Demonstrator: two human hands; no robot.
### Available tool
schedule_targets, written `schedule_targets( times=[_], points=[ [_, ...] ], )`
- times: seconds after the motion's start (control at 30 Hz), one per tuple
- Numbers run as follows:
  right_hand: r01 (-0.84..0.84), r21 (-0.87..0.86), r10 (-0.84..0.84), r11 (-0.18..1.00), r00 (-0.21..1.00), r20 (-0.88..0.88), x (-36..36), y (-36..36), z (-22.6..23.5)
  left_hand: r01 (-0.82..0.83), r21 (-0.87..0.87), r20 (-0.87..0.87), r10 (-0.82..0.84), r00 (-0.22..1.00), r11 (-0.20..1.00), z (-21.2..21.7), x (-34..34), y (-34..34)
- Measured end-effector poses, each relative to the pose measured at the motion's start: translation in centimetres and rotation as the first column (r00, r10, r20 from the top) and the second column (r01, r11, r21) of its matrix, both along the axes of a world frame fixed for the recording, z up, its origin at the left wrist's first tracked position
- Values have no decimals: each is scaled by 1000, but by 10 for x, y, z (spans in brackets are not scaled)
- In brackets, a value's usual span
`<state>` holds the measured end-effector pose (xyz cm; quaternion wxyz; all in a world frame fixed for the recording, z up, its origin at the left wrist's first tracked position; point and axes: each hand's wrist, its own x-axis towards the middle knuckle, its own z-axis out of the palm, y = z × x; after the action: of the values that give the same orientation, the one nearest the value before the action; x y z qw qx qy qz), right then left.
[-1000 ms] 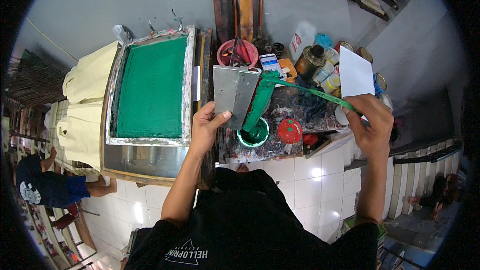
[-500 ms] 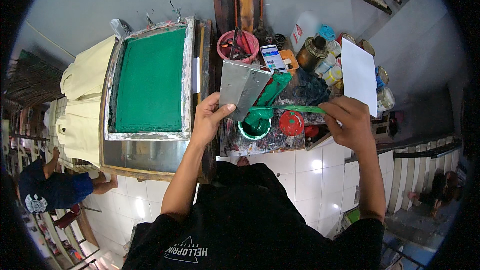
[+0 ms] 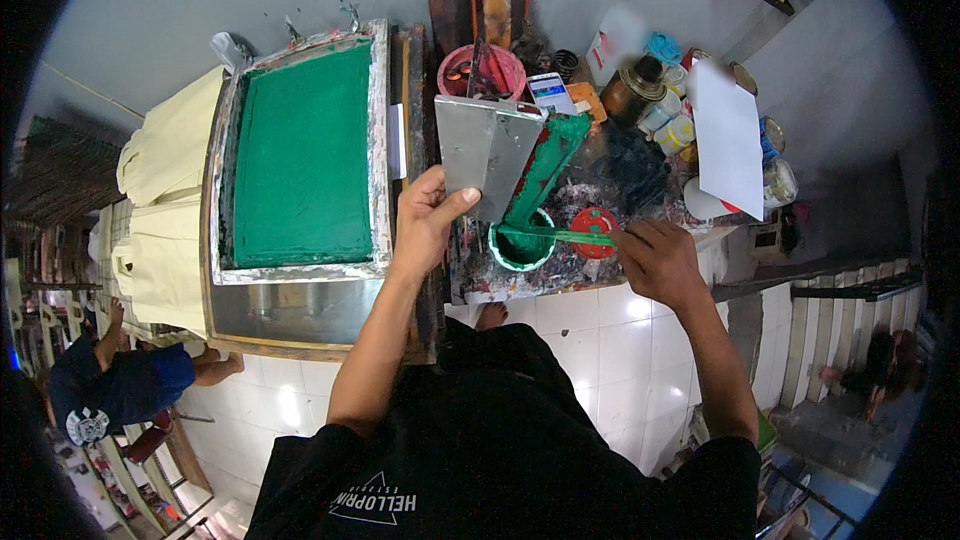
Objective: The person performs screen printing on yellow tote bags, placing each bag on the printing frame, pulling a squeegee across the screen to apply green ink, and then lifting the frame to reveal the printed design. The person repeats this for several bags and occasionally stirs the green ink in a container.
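Observation:
My left hand [image 3: 428, 220] grips a grey metal-handled squeegee [image 3: 490, 152], thumb on its face. Thick green ink [image 3: 556, 155] coats the red blade along its right side, and the squeegee's lower end hangs over an ink tub [image 3: 549, 256]. Pinched in my right hand [image 3: 662, 262] is a thin green ink-covered spatula [image 3: 582, 237]. Its far end lies across the tub's opening, close to the blade's lower end; whether they touch I cannot tell. On my left lies a printing screen [image 3: 379, 155] with a whitish, stained frame and green mesh.
A red lid [image 3: 595, 223] sits beside the tub on the stained bench [image 3: 478, 285]. Behind are a pink bowl [image 3: 511, 68], a phone [image 3: 549, 92] and a dark can [image 3: 628, 95]. White paper [image 3: 727, 135] stands right. Cream fabric [image 3: 165, 190] lies far left, near another person [image 3: 115, 385].
My right hand has moved left and down, bringing the spatula lower over the tub. Ink that draped below the squeegee into the tub has thinned. My left hand still holds the squeegee.

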<state>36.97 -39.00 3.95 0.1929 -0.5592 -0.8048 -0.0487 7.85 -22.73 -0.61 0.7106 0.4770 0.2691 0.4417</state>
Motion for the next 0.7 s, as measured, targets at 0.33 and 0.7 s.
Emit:
schedule_targets(
  times=[0.33,0.7],
  points=[
    [171,-246,-100,954,955,278,-45,15,20,-129,158,164,103,981,979,54,-67,58],
    [548,-332,-346,768,791,504,-118,58,34,237,741,-642,561,522,628,130,-241,297]
  ],
)
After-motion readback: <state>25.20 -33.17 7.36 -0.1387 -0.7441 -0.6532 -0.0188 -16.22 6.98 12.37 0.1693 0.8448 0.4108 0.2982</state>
